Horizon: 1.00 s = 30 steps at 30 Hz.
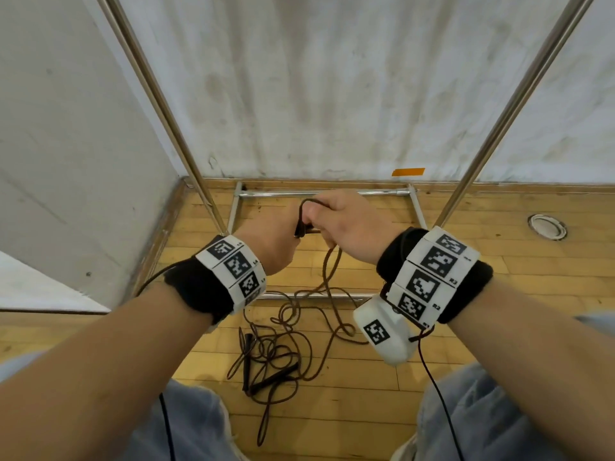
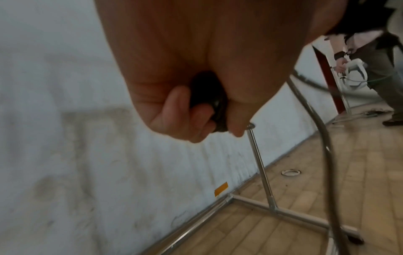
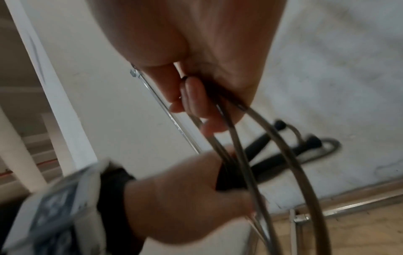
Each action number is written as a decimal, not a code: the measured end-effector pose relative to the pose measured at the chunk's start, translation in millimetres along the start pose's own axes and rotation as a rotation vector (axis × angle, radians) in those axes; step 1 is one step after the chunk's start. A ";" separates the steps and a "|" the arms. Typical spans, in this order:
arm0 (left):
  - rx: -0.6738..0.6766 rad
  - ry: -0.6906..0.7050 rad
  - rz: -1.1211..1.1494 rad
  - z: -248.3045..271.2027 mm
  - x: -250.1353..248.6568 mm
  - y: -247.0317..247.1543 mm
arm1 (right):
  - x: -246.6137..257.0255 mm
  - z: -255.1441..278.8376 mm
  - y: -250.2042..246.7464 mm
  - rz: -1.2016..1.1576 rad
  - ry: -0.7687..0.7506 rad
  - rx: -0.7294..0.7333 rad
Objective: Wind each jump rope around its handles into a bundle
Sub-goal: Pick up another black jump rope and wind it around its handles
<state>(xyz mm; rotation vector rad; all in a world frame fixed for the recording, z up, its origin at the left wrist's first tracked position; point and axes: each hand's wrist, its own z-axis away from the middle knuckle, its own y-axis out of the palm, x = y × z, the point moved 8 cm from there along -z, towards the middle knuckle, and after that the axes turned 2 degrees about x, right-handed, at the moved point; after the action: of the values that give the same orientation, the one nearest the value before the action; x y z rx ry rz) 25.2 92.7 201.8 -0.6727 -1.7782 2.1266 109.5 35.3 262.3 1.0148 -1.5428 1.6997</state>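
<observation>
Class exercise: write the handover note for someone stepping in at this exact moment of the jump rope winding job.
Left hand: grips the black handles of one jump rope.
Right hand: pinches that rope's brown cord, looping it over the handles.
The cord's slack trails down to the wooden floor.
Second jump rope: lies loose and tangled on the floor, handles untouched.
Done: winding has started on the first rope.
Left: finish that bundle, then wind the second.
</observation>
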 end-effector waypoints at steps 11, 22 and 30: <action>0.042 0.127 0.015 11.2 -22.6 -0.9 | -26.1 -8.4 -70.2 0.274 0.088 -0.375; -0.032 0.299 0.395 29.2 -35.1 -47.8 | -58.0 -18.4 -79.7 -0.114 0.144 -0.265; -0.192 0.209 0.739 24.9 -23.6 -78.0 | -71.0 -21.1 -25.7 -0.279 0.166 -0.115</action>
<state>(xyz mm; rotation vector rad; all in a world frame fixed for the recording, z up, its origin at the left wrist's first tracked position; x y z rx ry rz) 26.3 75.3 285.2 -1.7564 -1.8018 2.1742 164.8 62.9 214.1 0.9546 -1.3096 1.4473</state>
